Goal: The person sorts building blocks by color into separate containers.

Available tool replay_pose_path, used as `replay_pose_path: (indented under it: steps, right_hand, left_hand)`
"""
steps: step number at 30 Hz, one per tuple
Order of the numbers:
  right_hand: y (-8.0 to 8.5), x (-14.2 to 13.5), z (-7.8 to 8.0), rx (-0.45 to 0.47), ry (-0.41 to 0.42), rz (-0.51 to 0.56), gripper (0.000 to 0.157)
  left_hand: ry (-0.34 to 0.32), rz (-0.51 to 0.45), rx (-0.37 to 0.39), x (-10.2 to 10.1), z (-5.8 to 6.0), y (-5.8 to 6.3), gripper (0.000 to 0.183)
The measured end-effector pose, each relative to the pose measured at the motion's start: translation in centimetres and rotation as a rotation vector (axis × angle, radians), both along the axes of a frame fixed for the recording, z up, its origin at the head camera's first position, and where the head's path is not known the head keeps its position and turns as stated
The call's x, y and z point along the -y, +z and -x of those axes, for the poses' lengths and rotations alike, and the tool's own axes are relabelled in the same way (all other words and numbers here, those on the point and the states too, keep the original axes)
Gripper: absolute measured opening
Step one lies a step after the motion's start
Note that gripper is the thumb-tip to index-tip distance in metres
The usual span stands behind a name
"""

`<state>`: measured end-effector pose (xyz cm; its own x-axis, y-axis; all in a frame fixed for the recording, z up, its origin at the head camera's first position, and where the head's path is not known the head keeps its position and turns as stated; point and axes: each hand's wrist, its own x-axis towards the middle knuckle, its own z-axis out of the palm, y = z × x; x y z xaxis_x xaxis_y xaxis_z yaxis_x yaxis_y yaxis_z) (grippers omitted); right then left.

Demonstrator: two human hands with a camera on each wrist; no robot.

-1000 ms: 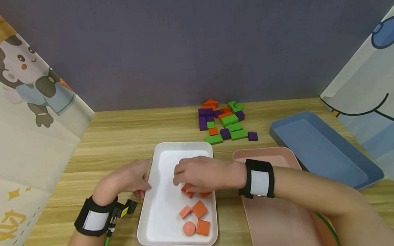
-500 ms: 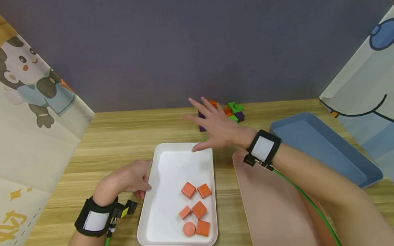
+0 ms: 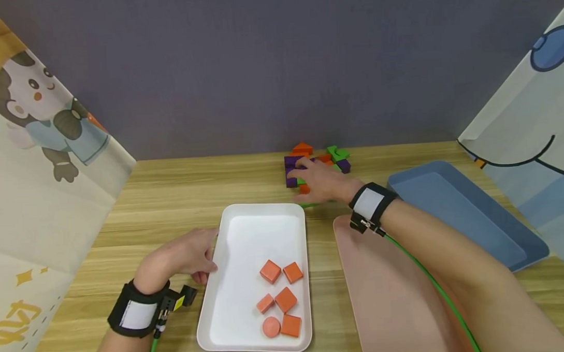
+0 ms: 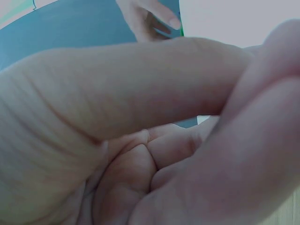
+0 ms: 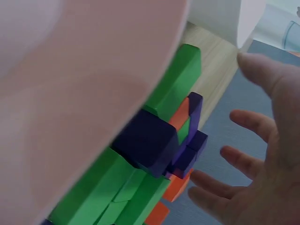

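Note:
At the left rim of a white tray (image 3: 232, 302), my left hand (image 3: 191, 254) pinches the edge between thumb and curled fingers; the left wrist view shows mostly the thumb and folded fingers. On the tray's right side lie several orange blocks (image 3: 286, 300) and a salmon-coloured disc (image 3: 270, 327). My right hand (image 3: 325, 179), fingers spread and holding nothing, hovers over a pile of coloured blocks behind the tray. It partly hides them in the head view. The right wrist view shows a dark purple block (image 5: 147, 140), green blocks (image 5: 180, 77) and orange ones (image 5: 176, 186) beside the fingers.
A pink tray (image 3: 388, 291) stands right of the white one, beneath the right forearm. Farther right lies a blue tray (image 3: 470, 211), turned at an angle. A dark wall panel (image 3: 278, 67) rises behind the wooden table (image 3: 180, 195).
My right hand has left the orange blocks in the white tray, swung up with fingers spread, and come down over the block pile. My left hand has stayed at the tray's rim.

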<state>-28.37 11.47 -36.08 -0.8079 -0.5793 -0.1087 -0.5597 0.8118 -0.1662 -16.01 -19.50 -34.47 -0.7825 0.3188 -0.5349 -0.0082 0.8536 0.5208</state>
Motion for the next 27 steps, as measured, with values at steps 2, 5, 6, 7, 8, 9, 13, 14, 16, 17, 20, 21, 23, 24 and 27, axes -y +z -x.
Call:
replay_pose_path:
  steps: [2, 5, 6, 7, 8, 9, 13, 14, 16, 17, 20, 21, 23, 24, 27]
  right_hand:
    - [-0.1, 0.1, 0.1, 0.02, 0.005, -0.023, 0.06]
    - [-0.3, 0.2, 0.2, 0.047, 0.011, -0.073, 0.051]
    - [-0.4, 0.2, 0.3, 0.055, 0.013, -0.088, 0.048]
    - [-0.5, 0.2, 0.3, 0.063, 0.016, -0.099, 0.045]
    - [-0.6, 0.2, 0.3, 0.065, 0.021, -0.111, 0.042]
    - [-0.6, 0.1, 0.4, 0.069, 0.024, -0.117, 0.039]
    - [-0.9, 0.0, 0.4, 0.06, 0.04, -0.108, 0.033]
    - [-0.9, 0.0, 0.4, 0.054, 0.043, -0.105, 0.032]
    - [-1.0, 0.1, 0.4, 0.048, 0.046, -0.097, 0.03]
    - [-1.0, 0.1, 0.4, 0.045, 0.048, -0.097, 0.03]
    - [-1.1, 0.1, 0.4, 0.034, 0.053, -0.101, 0.033]
    - [-1.1, 0.1, 0.4, 0.029, 0.057, -0.1, 0.034]
    - [-1.3, 0.0, 0.5, 0.013, 0.074, -0.089, 0.035]
    - [-1.3, -0.1, 0.5, 0.005, 0.081, -0.079, 0.035]
    - [-1.6, -0.4, 0.5, -0.026, 0.106, -0.036, 0.033]
  left_hand:
    - [0.002, 0.001, 0.003, 0.0, 0.0, 0.0, 0.051]
    - [-0.002, 0.009, 0.0, 0.0, 0.1, 0.1, 0.051]
    - [0.002, 0.009, 0.001, 0.0, 0.1, 0.1, 0.051]
    - [0.005, 0.009, 0.001, -0.1, 0.1, 0.1, 0.051]
    - [0.009, 0.009, 0.001, -0.1, 0.1, 0.1, 0.051]
    - [0.007, 0.009, -0.001, -0.1, 0.1, 0.1, 0.05]
    - [0.009, 0.0, -0.002, -0.1, 0.1, 0.1, 0.051]
    - [0.008, -0.001, -0.002, -0.1, 0.1, 0.0, 0.052]
    - [0.006, 0.005, -0.006, -0.1, 0.0, 0.0, 0.052]
    - [0.012, 0.006, -0.005, -0.1, 0.0, 0.0, 0.052]
    - [0.01, 0.002, -0.003, -0.1, 0.0, 0.0, 0.051]
    - [0.011, 0.0, -0.002, -0.1, 0.0, 0.0, 0.051]
    - [0.007, -0.002, -0.003, 0.0, 0.0, 0.0, 0.05]
    - [0.002, 0.0, -0.003, 0.0, 0.0, 0.0, 0.05]
    - [-0.006, 0.01, -0.009, 0.1, 0.1, 0.0, 0.05]
